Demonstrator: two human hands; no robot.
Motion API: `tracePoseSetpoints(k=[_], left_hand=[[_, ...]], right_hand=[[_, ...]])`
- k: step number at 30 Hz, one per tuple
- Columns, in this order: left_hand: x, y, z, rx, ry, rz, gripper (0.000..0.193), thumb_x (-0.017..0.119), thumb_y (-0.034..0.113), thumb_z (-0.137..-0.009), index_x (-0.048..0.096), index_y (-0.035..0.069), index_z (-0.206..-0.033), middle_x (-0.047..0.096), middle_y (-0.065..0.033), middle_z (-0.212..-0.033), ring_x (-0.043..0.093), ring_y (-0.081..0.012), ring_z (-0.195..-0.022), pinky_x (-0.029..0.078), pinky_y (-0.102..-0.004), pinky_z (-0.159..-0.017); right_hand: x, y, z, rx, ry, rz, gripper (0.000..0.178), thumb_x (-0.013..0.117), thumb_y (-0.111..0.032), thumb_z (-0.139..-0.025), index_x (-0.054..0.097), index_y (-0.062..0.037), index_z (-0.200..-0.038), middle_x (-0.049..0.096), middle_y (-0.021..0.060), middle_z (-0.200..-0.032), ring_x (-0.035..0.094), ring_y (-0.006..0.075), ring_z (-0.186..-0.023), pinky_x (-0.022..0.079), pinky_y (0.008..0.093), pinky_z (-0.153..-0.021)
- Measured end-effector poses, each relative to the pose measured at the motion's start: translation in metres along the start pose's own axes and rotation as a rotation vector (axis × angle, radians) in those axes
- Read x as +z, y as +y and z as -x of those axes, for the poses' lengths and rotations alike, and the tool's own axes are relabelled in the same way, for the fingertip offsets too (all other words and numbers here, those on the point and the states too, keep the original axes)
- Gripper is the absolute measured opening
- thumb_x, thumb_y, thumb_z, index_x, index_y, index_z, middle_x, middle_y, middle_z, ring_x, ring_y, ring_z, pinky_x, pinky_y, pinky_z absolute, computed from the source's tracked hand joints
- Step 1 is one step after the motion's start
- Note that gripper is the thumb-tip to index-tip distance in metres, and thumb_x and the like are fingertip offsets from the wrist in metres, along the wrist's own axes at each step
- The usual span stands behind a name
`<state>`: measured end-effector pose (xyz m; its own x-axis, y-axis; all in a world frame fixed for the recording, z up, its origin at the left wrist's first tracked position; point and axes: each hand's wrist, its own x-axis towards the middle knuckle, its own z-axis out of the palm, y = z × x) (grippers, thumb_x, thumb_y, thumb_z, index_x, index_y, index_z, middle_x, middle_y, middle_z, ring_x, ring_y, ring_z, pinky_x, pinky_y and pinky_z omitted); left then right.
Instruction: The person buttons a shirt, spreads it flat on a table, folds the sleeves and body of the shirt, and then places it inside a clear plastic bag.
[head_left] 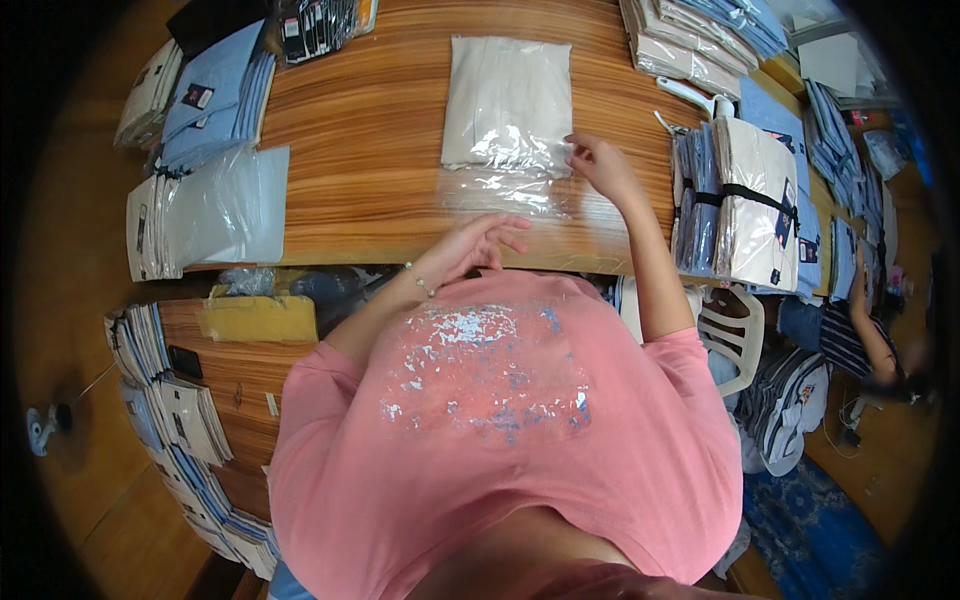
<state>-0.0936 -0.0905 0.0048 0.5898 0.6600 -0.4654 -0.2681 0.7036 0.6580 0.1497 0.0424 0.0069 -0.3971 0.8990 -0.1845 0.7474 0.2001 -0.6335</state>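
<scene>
A folded cream garment point(508, 95) lies flat on the wooden table in a clear plastic bag point(505, 185). The bag's loose, shiny end points toward me. My right hand point(603, 168) is at the bag's lower right edge, its fingertips bent and closed on the plastic there. Just in front of my chest, my left hand point(485, 243) hovers by the table's near edge, below the bag's loose end. Its fingers are loosely spread and hold nothing. A bracelet circles that wrist.
Bagged garments point(758, 205) tied with black bands stand at the right, beside a white-handled tool point(685, 97). Blue folded shirts point(212, 95) and a pile of clear plastic sleeves point(235, 205) line the left. Behind on the right are a white plastic chair point(735, 335) and another person's arm point(872, 320).
</scene>
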Motion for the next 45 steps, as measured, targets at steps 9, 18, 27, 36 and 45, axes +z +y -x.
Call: tracePoseSetpoints(k=[9,18,27,36,45], left_hand=[[-0.049,-0.010,-0.051,0.693,0.504,-1.574,0.024,0.050,0.010,-0.083,0.057,0.003,-0.105,0.055,-0.0141,-0.105,0.056,-0.0326,-0.091,0.046,-0.0421,-0.077],[-0.057,-0.025,-0.057,0.849,0.505,-1.887,0.038,0.047,0.004,-0.079,0.049,-0.004,-0.117,0.045,-0.0173,-0.121,0.046,-0.0308,-0.110,0.042,-0.0401,-0.090],[-0.038,0.000,-0.073,0.496,0.599,-1.805,0.043,0.047,0.012,-0.081,0.046,-0.003,-0.122,0.044,-0.0172,-0.121,0.041,-0.0348,-0.113,0.035,-0.0518,-0.095],[-0.031,-0.038,-0.013,0.455,0.428,-1.674,0.045,0.048,0.016,-0.085,0.045,0.000,-0.127,0.038,-0.0177,-0.135,0.036,-0.0357,-0.124,0.031,-0.0464,-0.102],[-0.052,0.079,-0.040,0.797,0.272,-1.347,0.037,0.050,0.027,-0.088,0.053,0.015,-0.123,0.055,-0.0129,-0.121,0.049,-0.0274,-0.114,0.038,-0.0385,-0.097]], right_hand=[[0.068,-0.036,-0.025,-0.607,0.114,0.450,0.035,0.066,-0.012,-0.071,0.056,-0.0131,-0.105,0.055,0.0059,-0.099,0.051,0.0235,-0.096,0.038,0.0371,-0.080],[0.059,-0.037,-0.046,-0.781,0.137,0.542,0.044,0.060,-0.016,-0.075,0.053,-0.0159,-0.118,0.062,0.0069,-0.101,0.060,0.0229,-0.091,0.049,0.0362,-0.073],[0.046,-0.052,-0.048,-0.615,0.112,0.474,0.043,0.060,-0.015,-0.075,0.053,-0.0174,-0.118,0.064,0.0065,-0.094,0.063,0.0256,-0.081,0.052,0.0363,-0.062],[0.081,-0.025,-0.035,-0.570,0.208,0.395,0.043,0.065,-0.017,-0.073,0.055,-0.0142,-0.115,0.054,0.0093,-0.120,0.044,0.0238,-0.121,0.031,0.0456,-0.102],[0.140,-0.067,0.023,-0.546,0.203,0.305,0.028,0.061,-0.011,-0.074,0.058,-0.0076,-0.101,0.053,0.0105,-0.100,0.050,0.0277,-0.097,0.040,0.0392,-0.082]])
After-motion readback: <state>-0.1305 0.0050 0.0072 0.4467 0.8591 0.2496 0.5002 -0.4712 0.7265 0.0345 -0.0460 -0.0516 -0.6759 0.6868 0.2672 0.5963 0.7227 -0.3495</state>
